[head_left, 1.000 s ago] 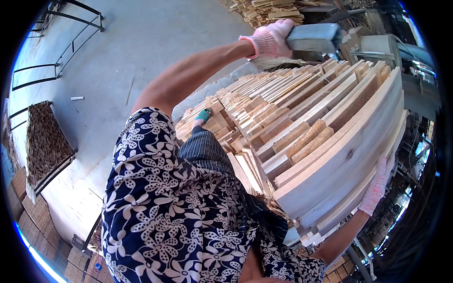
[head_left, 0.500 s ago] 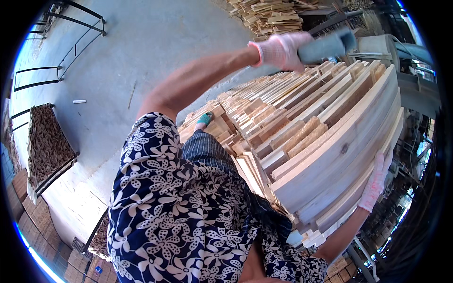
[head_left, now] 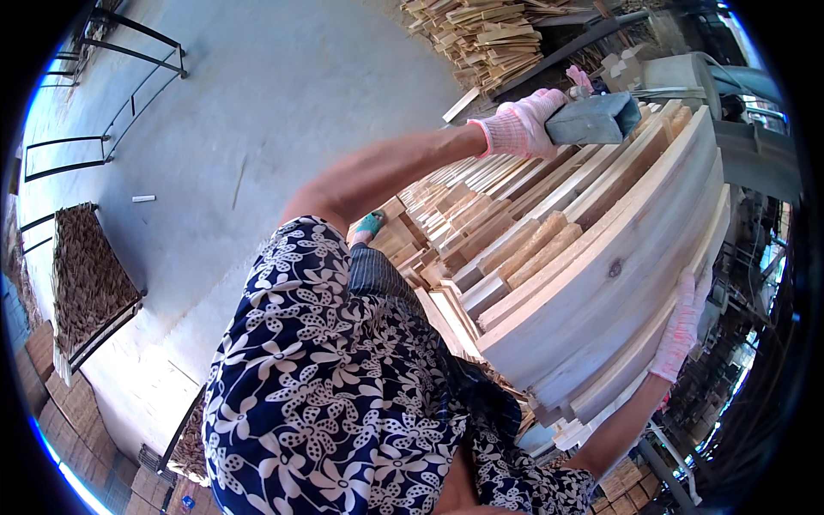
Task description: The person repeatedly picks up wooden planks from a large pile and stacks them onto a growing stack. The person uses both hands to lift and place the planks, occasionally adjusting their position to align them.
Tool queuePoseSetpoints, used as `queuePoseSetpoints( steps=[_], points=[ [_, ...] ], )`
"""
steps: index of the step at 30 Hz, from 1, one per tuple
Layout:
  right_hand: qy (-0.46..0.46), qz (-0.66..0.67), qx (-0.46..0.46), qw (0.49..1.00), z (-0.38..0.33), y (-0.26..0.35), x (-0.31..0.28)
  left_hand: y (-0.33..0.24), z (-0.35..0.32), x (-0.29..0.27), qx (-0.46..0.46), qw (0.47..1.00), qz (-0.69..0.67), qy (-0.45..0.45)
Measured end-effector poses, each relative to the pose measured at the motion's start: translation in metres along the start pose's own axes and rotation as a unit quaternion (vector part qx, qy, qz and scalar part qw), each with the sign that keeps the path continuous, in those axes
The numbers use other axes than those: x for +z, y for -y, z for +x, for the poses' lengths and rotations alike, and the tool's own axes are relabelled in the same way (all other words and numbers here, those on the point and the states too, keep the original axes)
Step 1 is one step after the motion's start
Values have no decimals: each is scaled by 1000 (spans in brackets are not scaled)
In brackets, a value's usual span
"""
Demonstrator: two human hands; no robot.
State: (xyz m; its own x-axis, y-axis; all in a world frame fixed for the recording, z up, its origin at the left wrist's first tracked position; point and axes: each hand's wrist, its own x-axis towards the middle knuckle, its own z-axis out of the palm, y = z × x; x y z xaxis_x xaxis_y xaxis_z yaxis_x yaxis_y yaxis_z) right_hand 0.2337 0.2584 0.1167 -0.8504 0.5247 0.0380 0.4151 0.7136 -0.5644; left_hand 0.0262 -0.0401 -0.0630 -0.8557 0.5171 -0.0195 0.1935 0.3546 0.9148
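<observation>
Against the stack of pale wooden slats [head_left: 592,283], both my gloved hands work.

Left hand [head_left: 522,124] grips a grey block [head_left: 592,118] atop the stack's far end; right hand [head_left: 682,326] lies flat on its near side. Slat ends look uneven, so levelling seems unfinished.

There are no packages, labels, signs or screens to see here. Nothing in view is a box with a wrapper, a sticker, a board with writing or a lit panel.
</observation>
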Motion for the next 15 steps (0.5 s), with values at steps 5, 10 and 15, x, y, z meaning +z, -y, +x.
queuePoseSetpoints(
  steps=[5, 10, 15],
  points=[
    [-1, -13, -4, 1000, -10, 17, 2, -22, 5, -5, 4, 999, -20, 35],
    [-8, -8, 2, 1000, -11, 16, 6, -22, 4, -2, 27, 999, 7, 29],
    [-11, -60, -34, 998, -14, 3, -3, -11, 6, 19, 30, 997, -20, 72]
  ],
)
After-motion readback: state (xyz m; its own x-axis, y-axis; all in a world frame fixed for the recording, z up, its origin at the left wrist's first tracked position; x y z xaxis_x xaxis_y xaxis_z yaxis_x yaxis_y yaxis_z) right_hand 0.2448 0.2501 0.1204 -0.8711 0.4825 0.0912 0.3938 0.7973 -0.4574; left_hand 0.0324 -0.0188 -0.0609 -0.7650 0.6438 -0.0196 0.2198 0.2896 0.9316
